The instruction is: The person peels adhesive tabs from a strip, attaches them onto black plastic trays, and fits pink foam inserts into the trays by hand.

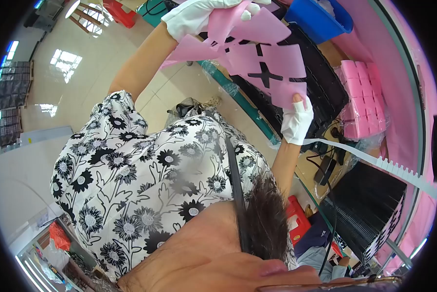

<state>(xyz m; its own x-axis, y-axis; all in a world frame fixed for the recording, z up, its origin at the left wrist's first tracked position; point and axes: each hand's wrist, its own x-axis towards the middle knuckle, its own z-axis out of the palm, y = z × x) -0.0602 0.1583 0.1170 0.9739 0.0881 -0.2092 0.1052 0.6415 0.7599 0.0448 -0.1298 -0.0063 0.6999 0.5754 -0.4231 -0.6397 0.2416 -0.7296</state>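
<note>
While the left hand, in a white glove, curls its fingers over a bunched upper part of the pink sheet, the right hand pinches the near right corner. Right thumb bare at the tip and pressed flat on the face of the sheet; the other right fingers are behind it, so their spread cannot be told. Left fingers drawn together, not splayed; exact fingertip contact partly lost at the frame edge.

Sheet: thin, cut with slots and a cross-shaped opening, folded over itself at the left, flatter toward the right. It hangs in the air above the black tray. Probable reason for the two-ended hold: it looks limp, and spaced grips would keep the slotted part from folding.

Outward: tray lies on the surface, beyond the teal edge. To its right, pink foam blocks in clear wrap, stacked just beside it, presumably for easy reach. Far side: blue bin. Nearer, on the right, a white toothed strip runs past a black adapter; beyond that, a black slotted rack. Far left, a red stool stands on the tiled floor.
</note>
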